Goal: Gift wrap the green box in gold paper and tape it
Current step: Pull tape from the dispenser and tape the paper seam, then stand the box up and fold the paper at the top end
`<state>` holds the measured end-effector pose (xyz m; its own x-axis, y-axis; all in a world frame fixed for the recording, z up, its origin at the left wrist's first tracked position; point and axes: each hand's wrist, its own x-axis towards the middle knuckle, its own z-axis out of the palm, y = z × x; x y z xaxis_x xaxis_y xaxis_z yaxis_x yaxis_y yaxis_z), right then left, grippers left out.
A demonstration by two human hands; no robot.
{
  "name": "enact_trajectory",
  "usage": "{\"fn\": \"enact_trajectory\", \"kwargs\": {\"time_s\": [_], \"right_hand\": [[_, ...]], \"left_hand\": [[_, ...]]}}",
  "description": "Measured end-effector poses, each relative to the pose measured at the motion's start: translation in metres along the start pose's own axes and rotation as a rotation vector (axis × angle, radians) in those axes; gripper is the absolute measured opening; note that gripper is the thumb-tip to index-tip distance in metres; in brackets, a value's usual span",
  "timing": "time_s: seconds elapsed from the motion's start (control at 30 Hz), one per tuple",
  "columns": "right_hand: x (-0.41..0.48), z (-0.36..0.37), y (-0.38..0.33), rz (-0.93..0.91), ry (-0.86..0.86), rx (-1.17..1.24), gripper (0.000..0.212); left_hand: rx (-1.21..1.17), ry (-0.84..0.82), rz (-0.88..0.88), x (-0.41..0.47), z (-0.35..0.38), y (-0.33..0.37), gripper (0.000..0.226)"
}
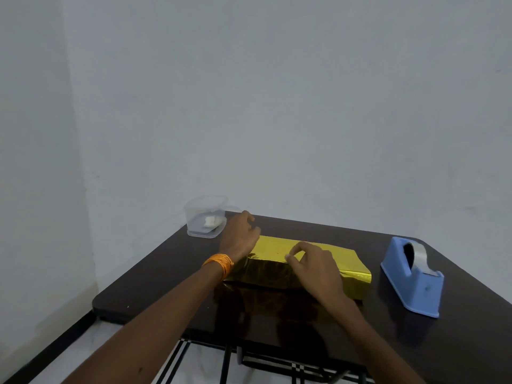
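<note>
Left hand (240, 236) touching, right hand (314, 266) pinching gold-wrapped box (353, 270), lengthwise left-right

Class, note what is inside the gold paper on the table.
A box-like shape fills the gold paper; the box itself is wholly covered, so its colour is unseen.

Both arms extend forward from the lower edge of the view, bare to the wrist. The left forearm (155, 322) runs up and to the right; an orange thread band (219, 263) circles its wrist. The left hand (241, 236) lies back-up, its fingers (248, 216) loosely bent away from the camera, tips hidden. The right forearm (368, 336) runs up and to the left. The right hand (315, 266) lies back-up, near the left hand but apart from it, fingers curled, thumb and forefinger tips drawn together. Whether either hand holds anything cannot be told.
</note>
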<state>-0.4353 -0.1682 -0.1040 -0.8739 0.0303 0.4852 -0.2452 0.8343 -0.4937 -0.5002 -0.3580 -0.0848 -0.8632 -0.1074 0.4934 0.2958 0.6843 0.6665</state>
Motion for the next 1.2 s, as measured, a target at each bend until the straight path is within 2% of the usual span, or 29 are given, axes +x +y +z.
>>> {"fn": "enact_trajectory", "kwargs": {"time_s": [0.1,0.2,0.27,0.33,0.37,0.5,0.6,0.73,0.77,0.87,0.97,1.1,1.13,1.2], "right_hand": [[-0.007,0.007,0.003,0.018,-0.004,-0.041,0.022],[-0.003,0.009,0.008,0.014,-0.033,-0.082,0.021],[0.004,0.009,0.018,-0.002,-0.064,-0.011,0.016],[0.014,0.008,0.035,0.008,-0.132,0.102,0.013],[0.019,0.005,0.042,0.015,-0.17,0.136,0.018],[0.028,0.004,0.065,-0.058,-0.251,0.164,0.057],[0.021,0.007,0.074,-0.049,-0.294,0.32,0.08],[0.01,0.009,0.084,-0.077,-0.298,0.462,0.082],[0.009,0.007,0.084,-0.084,-0.315,0.476,0.084],[0.008,0.002,0.086,-0.076,-0.372,0.562,0.09],[0.007,-0.006,0.081,-0.066,-0.36,0.612,0.085],[0.006,-0.027,0.063,-0.087,-0.265,0.583,0.078],[0.008,-0.035,0.057,-0.085,-0.242,0.587,0.071],[0.012,-0.05,0.043,-0.096,-0.224,0.584,0.049]], "left_hand": [[0.105,-0.169,0.043,0.011,0.013,0.006,0.037],[0.267,-0.32,0.048,0.018,0.017,0.008,0.04],[0.287,-0.37,0.025,0.022,0.017,0.006,0.057],[0.246,-0.346,-0.005,0.021,0.012,0.002,0.062],[0.217,-0.341,-0.013,0.021,0.009,0.0,0.063],[-0.008,-0.456,-0.168,0.012,0.002,-0.01,0.067],[-0.132,-0.541,-0.281,-0.004,0.0,-0.012,0.071],[-0.349,-0.608,-0.282,-0.024,-0.001,0.002,0.05],[-0.395,-0.613,-0.291,-0.027,-0.002,0.005,0.053],[-0.424,-0.607,-0.372,-0.024,-0.002,-0.001,0.086],[-0.481,-0.578,-0.414,-0.017,-0.009,-0.008,0.096],[-0.78,-0.477,-0.474,-0.005,-0.022,-0.011,0.107],[-0.839,-0.449,-0.481,-0.002,-0.026,-0.007,0.102],[-0.899,-0.365,-0.472,0.003,-0.032,0.005,0.077]]}}
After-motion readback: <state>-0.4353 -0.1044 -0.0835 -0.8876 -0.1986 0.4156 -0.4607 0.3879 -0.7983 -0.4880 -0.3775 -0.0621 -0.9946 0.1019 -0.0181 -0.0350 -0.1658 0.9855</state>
